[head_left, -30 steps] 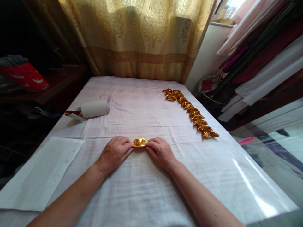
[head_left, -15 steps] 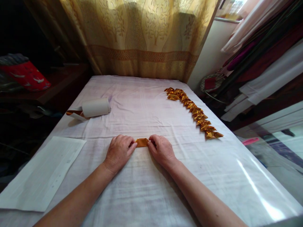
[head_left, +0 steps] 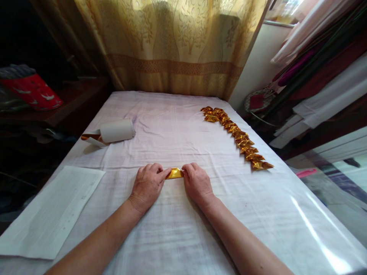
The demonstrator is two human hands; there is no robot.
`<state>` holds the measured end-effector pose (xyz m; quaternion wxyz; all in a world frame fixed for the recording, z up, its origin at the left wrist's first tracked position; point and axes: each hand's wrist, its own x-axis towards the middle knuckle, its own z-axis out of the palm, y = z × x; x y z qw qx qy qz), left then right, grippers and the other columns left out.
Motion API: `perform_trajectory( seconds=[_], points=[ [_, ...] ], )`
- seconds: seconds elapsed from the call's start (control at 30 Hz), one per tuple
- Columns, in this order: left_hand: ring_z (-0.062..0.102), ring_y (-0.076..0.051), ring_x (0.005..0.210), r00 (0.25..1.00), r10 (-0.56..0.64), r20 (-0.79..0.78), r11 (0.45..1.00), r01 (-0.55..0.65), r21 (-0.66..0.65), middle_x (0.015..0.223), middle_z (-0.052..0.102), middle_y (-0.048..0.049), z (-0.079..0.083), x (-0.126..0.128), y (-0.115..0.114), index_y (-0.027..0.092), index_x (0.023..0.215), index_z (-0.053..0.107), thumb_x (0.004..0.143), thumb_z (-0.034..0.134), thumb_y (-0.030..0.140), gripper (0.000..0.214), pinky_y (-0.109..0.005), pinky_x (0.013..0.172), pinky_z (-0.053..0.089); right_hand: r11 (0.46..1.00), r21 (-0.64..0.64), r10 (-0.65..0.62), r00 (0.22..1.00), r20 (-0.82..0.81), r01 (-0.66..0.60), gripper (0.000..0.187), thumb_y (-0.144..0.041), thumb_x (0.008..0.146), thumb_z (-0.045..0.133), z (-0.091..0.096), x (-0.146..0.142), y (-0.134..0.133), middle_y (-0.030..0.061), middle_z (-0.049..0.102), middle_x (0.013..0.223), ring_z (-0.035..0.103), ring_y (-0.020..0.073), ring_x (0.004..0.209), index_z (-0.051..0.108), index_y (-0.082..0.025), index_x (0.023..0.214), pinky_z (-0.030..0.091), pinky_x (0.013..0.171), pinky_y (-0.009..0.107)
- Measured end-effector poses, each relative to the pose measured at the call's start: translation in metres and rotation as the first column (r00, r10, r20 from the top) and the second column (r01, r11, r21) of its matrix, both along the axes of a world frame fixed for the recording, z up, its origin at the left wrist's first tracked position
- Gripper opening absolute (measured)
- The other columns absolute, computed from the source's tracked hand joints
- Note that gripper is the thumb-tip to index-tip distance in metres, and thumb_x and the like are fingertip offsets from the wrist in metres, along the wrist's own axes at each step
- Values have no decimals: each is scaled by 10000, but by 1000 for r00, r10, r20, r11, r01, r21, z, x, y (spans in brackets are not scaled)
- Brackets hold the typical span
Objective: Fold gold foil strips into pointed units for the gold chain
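A small folded piece of gold foil paper (head_left: 174, 173) lies between my two hands, low over the white cloth. My left hand (head_left: 149, 181) pinches its left end, the thumb lying along that edge. At the opposite end, the fingers and thumb of my right hand (head_left: 198, 182) are closed on the foil paper. Its upper face shines bright yellow-gold. To the right, several folded gold foil pieces (head_left: 242, 140) stand nested in a long curved row, apart from my hands.
A white-backed roll (head_left: 117, 130) with gold showing at its loose end lies on the left of the white cloth (head_left: 172, 233). Nearer me is a stack of white paper sheets (head_left: 54, 214). A patterned gold curtain (head_left: 177, 46) hangs behind; clothes (head_left: 329, 88) hang at the right.
The foil paper has gone from dull orange to bright gold on top, its folded shape slightly changed. My left thumb has moved up onto its left end. The view has shifted slightly.
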<state>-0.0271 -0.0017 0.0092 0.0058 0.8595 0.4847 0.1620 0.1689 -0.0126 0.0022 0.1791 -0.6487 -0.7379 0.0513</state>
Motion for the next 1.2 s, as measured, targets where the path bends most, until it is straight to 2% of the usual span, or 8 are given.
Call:
perform_trajectory(
  seconds=[0.1,0.2,0.27,0.37,0.67,1.0,1.1,1.2],
  points=[
    [561,-221,893,1000,5,-1,1000,-5,9,976,654,-35,0,1,0,315,1186,677,927,593,208,293,-361,761,417,993,70,98,995,-12,-97,278,-198,984,445,-1,-2,-4,119,688,1169,623,237,1046,670,-178,1147,459,900,350],
    [559,-224,904,1000,0,-8,1000,0,9,981,655,-43,1,2,0,294,1185,678,935,579,213,281,-364,771,428,959,41,278,960,31,-279,441,-297,989,470,0,-8,-11,119,519,1472,421,277,1383,522,-168,1407,308,1139,463],
    [562,-226,914,1000,-4,-9,1000,4,2,989,656,-50,1,1,0,280,1193,674,946,562,221,278,-370,780,435,939,-52,343,938,55,-341,532,-368,993,472,1,-10,-15,105,422,1548,317,281,1459,433,-166,1483,212,1194,518],
    [567,-228,920,1000,-15,-3,1000,15,-17,996,653,-53,1,-1,1,271,1200,668,950,550,221,281,-377,792,443,936,-141,335,940,70,-323,574,-413,1001,454,2,-8,-18,100,355,1581,282,281,1480,378,-173,1517,179,1205,553],
    [573,-221,919,999,-45,-21,999,45,5,1012,659,-49,0,-8,-1,276,1210,658,927,562,180,315,-365,804,460,956,-195,240,965,102,-217,558,-404,1004,450,6,10,-22,71,327,1593,245,300,1493,378,-210,1522,177,1197,583],
    [622,-224,895,964,-115,-241,992,126,31,1020,679,-66,17,-34,-15,252,1240,636,906,528,125,373,-363,772,479,963,-166,227,970,85,-211,556,-415,995,470,4,7,-22,77,343,1588,265,307,1484,406,-208,1507,202,1182,592],
    [633,-254,1015,975,-111,-194,988,130,89,1128,691,-98,19,-30,-15,217,1228,645,911,526,173,342,-405,881,477,966,-147,227,971,72,-215,543,-418,994,469,2,7,-22,84,356,1580,282,314,1475,424,-220,1498,203,1176,602],
    [533,-289,1268,984,-120,-133,983,136,119,1350,628,-110,14,-15,-16,189,1346,575,966,481,321,413,-474,1080,367,966,-143,226,972,69,-214,536,-419,994,470,2,6,-22,83,358,1579,287,319,1473,432,-230,1494,205,1173,604]
  ],
)
